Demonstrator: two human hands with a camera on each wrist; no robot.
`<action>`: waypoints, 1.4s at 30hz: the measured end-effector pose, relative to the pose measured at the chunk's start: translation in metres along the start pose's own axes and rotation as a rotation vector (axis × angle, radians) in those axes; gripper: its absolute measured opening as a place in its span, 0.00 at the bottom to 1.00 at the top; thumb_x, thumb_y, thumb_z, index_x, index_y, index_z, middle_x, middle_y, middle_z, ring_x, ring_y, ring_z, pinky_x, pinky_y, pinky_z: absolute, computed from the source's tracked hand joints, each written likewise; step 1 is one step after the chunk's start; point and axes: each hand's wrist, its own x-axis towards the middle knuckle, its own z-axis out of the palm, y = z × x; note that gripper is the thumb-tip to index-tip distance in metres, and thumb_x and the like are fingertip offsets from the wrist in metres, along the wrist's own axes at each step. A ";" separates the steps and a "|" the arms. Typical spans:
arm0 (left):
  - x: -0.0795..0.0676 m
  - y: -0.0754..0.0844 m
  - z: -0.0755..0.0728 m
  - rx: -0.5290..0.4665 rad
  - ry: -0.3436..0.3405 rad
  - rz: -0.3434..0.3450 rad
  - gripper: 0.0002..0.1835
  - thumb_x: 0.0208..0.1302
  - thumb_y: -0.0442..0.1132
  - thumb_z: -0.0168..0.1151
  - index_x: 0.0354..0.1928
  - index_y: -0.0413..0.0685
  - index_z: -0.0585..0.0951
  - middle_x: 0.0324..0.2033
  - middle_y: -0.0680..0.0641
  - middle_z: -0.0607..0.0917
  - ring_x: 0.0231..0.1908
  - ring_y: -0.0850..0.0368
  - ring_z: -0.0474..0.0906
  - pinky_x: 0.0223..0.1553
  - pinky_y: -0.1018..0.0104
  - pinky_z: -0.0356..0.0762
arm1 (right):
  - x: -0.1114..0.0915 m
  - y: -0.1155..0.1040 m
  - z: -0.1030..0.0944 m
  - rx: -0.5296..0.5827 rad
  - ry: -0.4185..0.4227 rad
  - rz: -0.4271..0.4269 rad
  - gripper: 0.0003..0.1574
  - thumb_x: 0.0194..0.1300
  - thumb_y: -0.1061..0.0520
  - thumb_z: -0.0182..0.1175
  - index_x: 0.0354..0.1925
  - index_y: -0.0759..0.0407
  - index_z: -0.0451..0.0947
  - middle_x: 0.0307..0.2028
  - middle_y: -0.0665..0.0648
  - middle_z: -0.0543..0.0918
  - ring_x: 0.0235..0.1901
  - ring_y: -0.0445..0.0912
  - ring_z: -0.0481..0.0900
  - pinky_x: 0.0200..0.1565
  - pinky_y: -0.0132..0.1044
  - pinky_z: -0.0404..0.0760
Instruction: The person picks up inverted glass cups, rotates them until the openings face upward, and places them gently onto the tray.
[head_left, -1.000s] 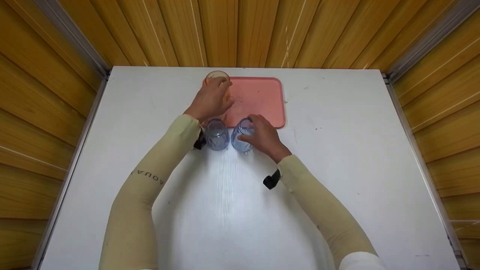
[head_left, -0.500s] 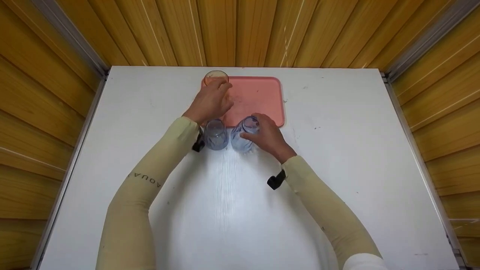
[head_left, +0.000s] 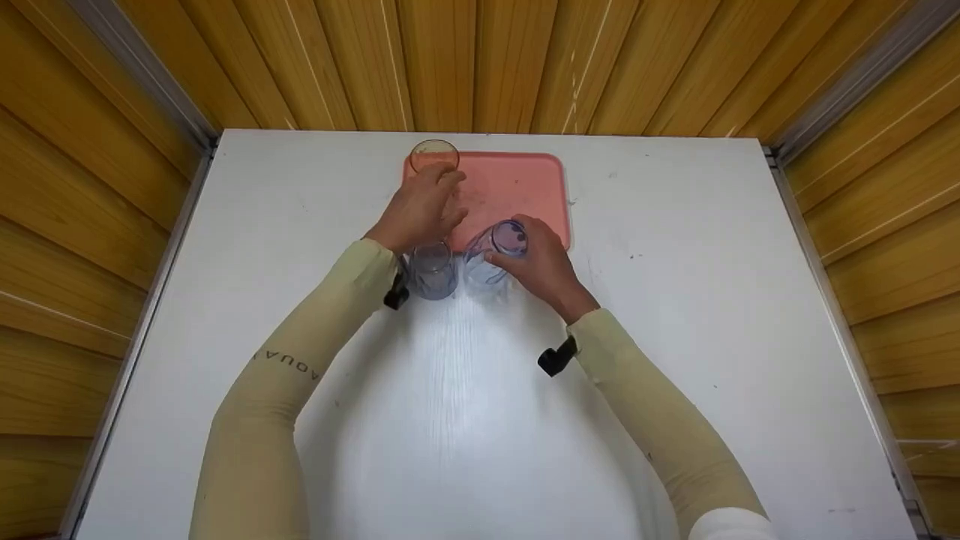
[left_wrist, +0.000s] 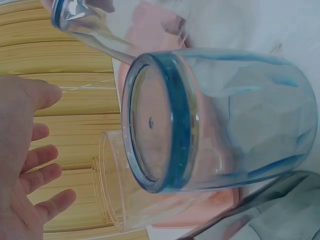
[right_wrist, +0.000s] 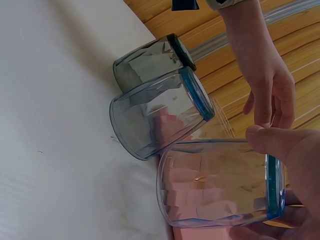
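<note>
My right hand (head_left: 546, 262) grips a clear blue drinking glass (right_wrist: 215, 185) near its thick base, which faces up. This glass leans over the pink tray's (head_left: 517, 187) front edge in the head view. Another upside-down blue glass (left_wrist: 250, 115) stands on the table just in front of the tray. My left hand (left_wrist: 30, 160) has its fingers loosely spread, with nothing between them. It is above an amber glass (left_wrist: 135, 190) at the tray's back left corner and partly covers that glass in the head view.
A greyish glass (right_wrist: 145, 65) stands beside the blue one, hidden behind my left wrist in the head view. The white table (head_left: 675, 300) ends at wood-panelled walls (head_left: 510, 60) behind and at the sides.
My right hand has moved the blue glass up and away from the table, toward the tray. My left hand has drawn back slightly, showing more of the amber glass's top.
</note>
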 end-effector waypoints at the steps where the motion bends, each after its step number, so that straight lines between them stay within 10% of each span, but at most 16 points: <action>1: 0.000 0.000 0.000 0.000 -0.001 0.001 0.33 0.64 0.54 0.61 0.69 0.56 0.66 0.69 0.50 0.65 0.67 0.52 0.65 0.68 0.55 0.67 | 0.000 0.000 0.000 0.004 0.008 0.001 0.51 0.57 0.37 0.67 0.70 0.52 0.58 0.68 0.54 0.67 0.67 0.49 0.66 0.69 0.48 0.67; 42: -0.016 0.002 0.006 0.018 0.066 0.157 0.30 0.64 0.54 0.62 0.66 0.54 0.69 0.64 0.50 0.69 0.65 0.54 0.65 0.70 0.55 0.63 | 0.004 0.000 -0.005 0.089 0.187 -0.033 0.49 0.57 0.36 0.66 0.69 0.55 0.60 0.66 0.55 0.69 0.67 0.48 0.66 0.68 0.46 0.67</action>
